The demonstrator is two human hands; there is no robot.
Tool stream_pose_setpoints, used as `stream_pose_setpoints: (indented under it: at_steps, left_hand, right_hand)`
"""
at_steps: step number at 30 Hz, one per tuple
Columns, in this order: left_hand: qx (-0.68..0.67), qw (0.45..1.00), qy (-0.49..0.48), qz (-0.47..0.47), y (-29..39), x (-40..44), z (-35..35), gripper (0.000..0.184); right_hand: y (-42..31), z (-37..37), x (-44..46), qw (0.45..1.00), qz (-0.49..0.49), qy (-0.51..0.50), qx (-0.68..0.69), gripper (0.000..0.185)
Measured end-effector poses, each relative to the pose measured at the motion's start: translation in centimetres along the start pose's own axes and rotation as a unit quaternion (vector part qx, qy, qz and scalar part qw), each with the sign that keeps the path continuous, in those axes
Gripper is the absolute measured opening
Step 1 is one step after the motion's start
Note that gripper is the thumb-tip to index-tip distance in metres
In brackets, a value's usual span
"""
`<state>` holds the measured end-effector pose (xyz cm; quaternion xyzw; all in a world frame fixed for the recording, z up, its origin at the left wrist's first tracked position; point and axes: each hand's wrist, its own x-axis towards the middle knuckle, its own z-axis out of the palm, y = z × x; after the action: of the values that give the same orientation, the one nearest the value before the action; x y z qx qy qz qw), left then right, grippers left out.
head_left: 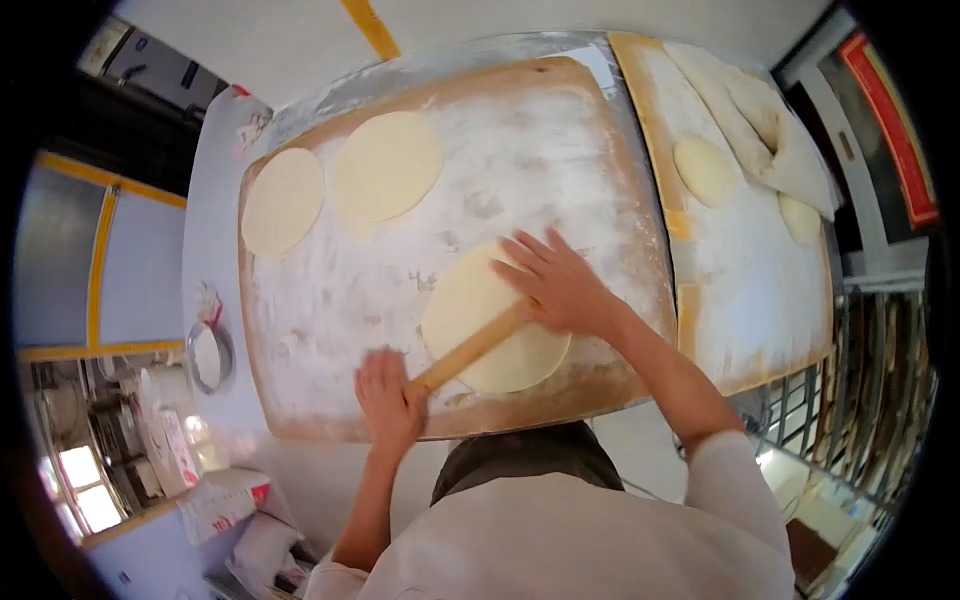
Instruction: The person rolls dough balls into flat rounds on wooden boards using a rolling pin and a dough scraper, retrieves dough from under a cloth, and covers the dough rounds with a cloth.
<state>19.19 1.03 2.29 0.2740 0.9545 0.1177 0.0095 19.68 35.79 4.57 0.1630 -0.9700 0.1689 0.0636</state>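
Left of the big floured board point(655, 385), a bowl of white powder point(208, 357) sits on the worktop point(225, 400). Two flat dough rounds lie side by side on the board's far left part, one point(284, 203) near its left edge, the other point(388, 167) just to the right.

By the board's near edge, the left hand point(388, 400) is open, fingers stretched forward, its thumb side against the near left end of the rolling pin point(470, 350). The pin slants across a third dough round point(455, 300), which lies near the middle of the board's near edge. The right hand point(560, 290) is open too, fingers spread above the dough, palm on the pin's other end.

To work this well, I'd press equally with both palms, since a heavier side would likely leave a thin patch, and keep the fingertips clear of the dough. Rolling from the centre outward and turning the round between strokes should keep it even.

Right of the board, two thicker dough pieces point(704, 170) lie beside a cloth point(780, 150).
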Motion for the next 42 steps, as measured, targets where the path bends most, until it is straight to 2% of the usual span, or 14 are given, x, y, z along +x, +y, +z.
stream_pose_setpoints:
  at_steps: [3, 5, 8, 11, 14, 17, 21, 24, 26, 29, 31, 37, 40, 42]
  left_hand:
    - [-0.025, 0.989, 0.047, -0.14, -3.2, 2.5, 1.9, 0.066]
    - [-0.027, 0.975, 0.109, -0.193, -2.4, 3.4, -0.2, 0.066]
    - [0.011, 0.991, -0.068, -0.112, 2.1, -2.3, 3.2, 0.063]
    - [-0.084, 0.988, -0.112, -0.065, 10.2, -5.2, -1.4, 0.061]
    - [-0.132, 0.979, -0.041, -0.152, 8.2, -3.5, -1.0, 0.064]
    - [0.016, 0.973, 0.071, -0.217, 5.7, -0.1, 0.0, 0.07]
    - [0.017, 0.985, -0.039, -0.166, 11.5, -5.1, 3.1, 0.071]
    - [-0.093, 0.975, -0.064, -0.192, 16.2, -10.2, 4.1, 0.067]
    - [-0.055, 0.984, -0.075, -0.152, 14.9, -10.1, 3.3, 0.067]
    - [0.049, 0.998, 0.027, -0.041, 12.8, -6.0, 0.1, 0.069]
    - [0.039, 0.998, -0.01, -0.046, 13.5, 0.4, -1.9, 0.068]
    - [0.047, 0.991, 0.12, 0.035, 11.6, 20.4, 2.9, 0.062]
    - [0.122, 0.988, 0.04, 0.089, 11.9, 22.0, 3.5, 0.063]
    - [0.092, 0.99, -0.01, 0.107, 11.4, 16.1, 3.3, 0.064]
  right_hand:
    - [2.8, 4.9, 9.2, 0.992, -0.031, 0.11, -0.049, 0.061]
    - [3.4, 5.3, 10.2, 0.993, -0.046, 0.096, -0.045, 0.061]
    - [3.3, 3.5, 5.8, 0.995, -0.084, 0.036, -0.039, 0.06]
    - [3.6, 1.2, -1.1, 0.995, -0.087, -0.042, -0.018, 0.059]
    - [4.1, 1.4, 1.1, 0.993, -0.111, -0.04, -0.027, 0.06]
    - [3.8, 1.9, 4.4, 0.993, -0.121, 0.017, -0.002, 0.06]
    - [4.7, 0.3, -2.0, 0.993, -0.102, -0.058, -0.01, 0.059]
    - [6.3, 0.7, -9.9, 0.992, -0.121, -0.011, 0.034, 0.059]
    - [7.3, 0.9, -12.3, 0.99, -0.134, 0.02, 0.048, 0.058]
    - [5.9, -1.4, -13.6, 0.993, -0.072, 0.029, 0.092, 0.054]
    - [5.0, -1.7, -13.4, 0.997, -0.002, 0.04, 0.068, 0.053]
    - [6.5, -1.5, -9.7, 0.985, 0.155, 0.068, -0.032, 0.054]
    - [6.4, 0.3, -11.3, 0.982, 0.173, 0.065, -0.037, 0.057]
    - [3.9, 1.2, -14.6, 0.984, 0.17, 0.039, -0.027, 0.056]
